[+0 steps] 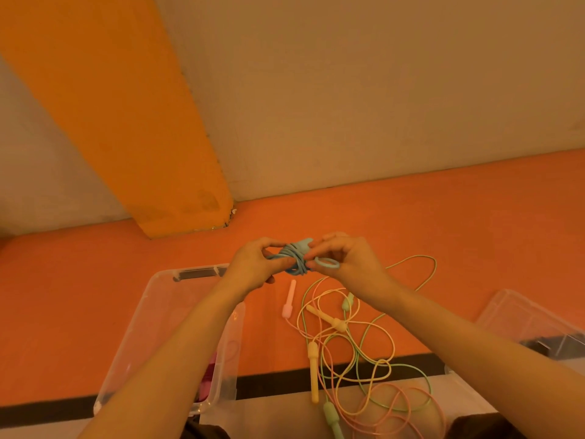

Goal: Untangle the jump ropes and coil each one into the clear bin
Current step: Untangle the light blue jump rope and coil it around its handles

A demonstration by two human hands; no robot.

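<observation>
Lying nearest on the orange floor, the yellow, green and pink ropes were still knotted together, right of the clear bin. Farther off, raised above the bin's far right corner, the blue jump rope sat bundled between both hands. The left hand gripped the coil; the right hand pinched a loose loop. Wrapping that loop snugly and tucking it should stop the coil springing open in the bin.

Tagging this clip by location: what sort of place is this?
Probably a gym or playroom floor: an orange floor meets a plain wall with an orange pillar, and jump ropes lie tangled beside a clear bin.
</observation>
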